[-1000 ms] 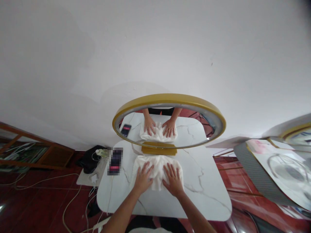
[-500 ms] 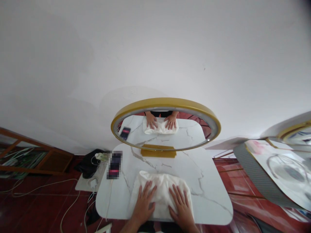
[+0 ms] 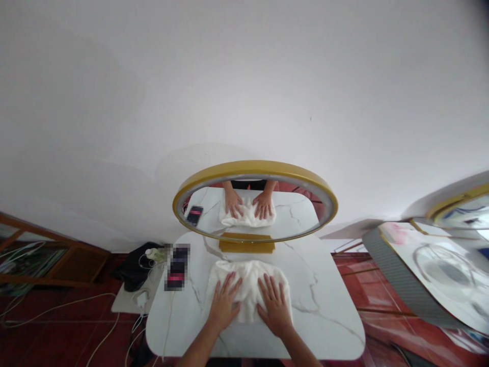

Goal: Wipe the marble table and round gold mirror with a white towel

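In the head view, a white, soft-looking fabric cloth (image 3: 249, 293) lies roughly squared and rumpled on a white, marble-patterned tabletop with rounded corners (image 3: 324, 331), in front of the rectangular gold base (image 3: 246, 245) of an oval-looking mirror with a gold rim (image 3: 252, 167). The left hand (image 3: 224, 306) rests palm down on the left part of the cloth, its fingers spread and fairly straight, the thumb angled inward. The right hand (image 3: 275, 306) lies palm down on the right part in the same way, fingers fanned apart. Neither hand pinches or grips anything; a strip of cloth shows between them. The mirror's glass repeats both hands and the cloth. Near the tabletop's left edge lies a dark rectangular object with a pink band (image 3: 178, 267), perhaps a phone, though it is too pixelated to be sure. Beyond that edge are a black, slumped bag-like bundle (image 3: 134, 267) and pale cables (image 3: 63, 308) trailing over the red tiled floor (image 3: 57, 339). To the right stands a second white-topped table with a grey ribbed side (image 3: 397, 275).
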Tool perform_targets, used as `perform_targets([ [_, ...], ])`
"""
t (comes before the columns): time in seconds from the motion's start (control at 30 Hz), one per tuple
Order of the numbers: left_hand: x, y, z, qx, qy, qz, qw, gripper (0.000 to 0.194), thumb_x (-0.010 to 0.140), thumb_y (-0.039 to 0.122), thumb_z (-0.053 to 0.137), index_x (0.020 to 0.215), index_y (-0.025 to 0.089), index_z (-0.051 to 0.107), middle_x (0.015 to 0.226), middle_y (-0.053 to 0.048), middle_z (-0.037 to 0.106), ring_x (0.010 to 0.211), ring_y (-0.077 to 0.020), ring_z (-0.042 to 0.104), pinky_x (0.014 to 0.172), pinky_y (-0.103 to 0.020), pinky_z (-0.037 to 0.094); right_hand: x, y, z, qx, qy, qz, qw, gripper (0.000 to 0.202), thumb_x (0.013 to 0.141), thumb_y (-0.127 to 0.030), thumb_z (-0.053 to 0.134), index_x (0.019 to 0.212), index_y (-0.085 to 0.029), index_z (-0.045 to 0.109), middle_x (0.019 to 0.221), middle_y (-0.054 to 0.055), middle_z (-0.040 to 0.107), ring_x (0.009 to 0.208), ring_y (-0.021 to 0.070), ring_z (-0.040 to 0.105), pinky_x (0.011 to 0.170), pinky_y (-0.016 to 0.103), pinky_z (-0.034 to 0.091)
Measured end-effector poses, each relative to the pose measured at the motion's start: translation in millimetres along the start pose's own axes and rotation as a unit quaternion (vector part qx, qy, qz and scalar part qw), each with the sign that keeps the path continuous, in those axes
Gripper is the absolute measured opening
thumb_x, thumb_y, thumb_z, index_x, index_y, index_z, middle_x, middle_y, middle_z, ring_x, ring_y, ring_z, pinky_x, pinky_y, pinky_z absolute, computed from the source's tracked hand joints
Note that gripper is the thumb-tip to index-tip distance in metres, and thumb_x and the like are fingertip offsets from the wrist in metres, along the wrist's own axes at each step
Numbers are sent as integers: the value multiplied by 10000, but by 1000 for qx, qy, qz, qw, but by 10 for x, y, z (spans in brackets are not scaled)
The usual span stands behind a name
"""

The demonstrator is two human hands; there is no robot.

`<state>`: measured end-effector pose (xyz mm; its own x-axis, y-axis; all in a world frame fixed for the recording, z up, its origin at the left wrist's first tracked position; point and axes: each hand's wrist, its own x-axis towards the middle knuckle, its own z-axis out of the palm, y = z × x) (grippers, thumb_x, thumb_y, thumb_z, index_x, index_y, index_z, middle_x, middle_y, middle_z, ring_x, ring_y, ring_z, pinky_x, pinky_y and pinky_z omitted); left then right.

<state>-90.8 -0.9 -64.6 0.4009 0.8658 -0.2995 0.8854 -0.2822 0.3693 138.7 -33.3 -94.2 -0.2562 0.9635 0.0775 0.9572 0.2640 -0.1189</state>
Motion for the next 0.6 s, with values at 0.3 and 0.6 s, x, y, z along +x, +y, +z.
perform_targets([
  [0.3, 157, 3, -56, -19, 1, -35, 999, 773, 730, 189, 470, 1433, 342, 189, 1534, 48, 65, 1407, -222, 65, 1113, -511, 114, 147, -36, -19, -4, 6, 15, 1000, 677, 856, -398, 414, 1451, -262, 122, 1512, 33, 130, 1383, 290, 118, 1087, 542, 112],
  [0.6, -523, 13, 354, -51, 7, 28, 998, 729, 820, 314, 488, 1436, 381, 106, 1530, 62, 39, 1405, -258, 75, 1117, -540, 93, -671, 95, 16, 17, -28, -67, 997, 701, 849, -509, 407, 1449, -256, 147, 1498, 45, 197, 1364, 311, 189, 1093, 532, 86],
])
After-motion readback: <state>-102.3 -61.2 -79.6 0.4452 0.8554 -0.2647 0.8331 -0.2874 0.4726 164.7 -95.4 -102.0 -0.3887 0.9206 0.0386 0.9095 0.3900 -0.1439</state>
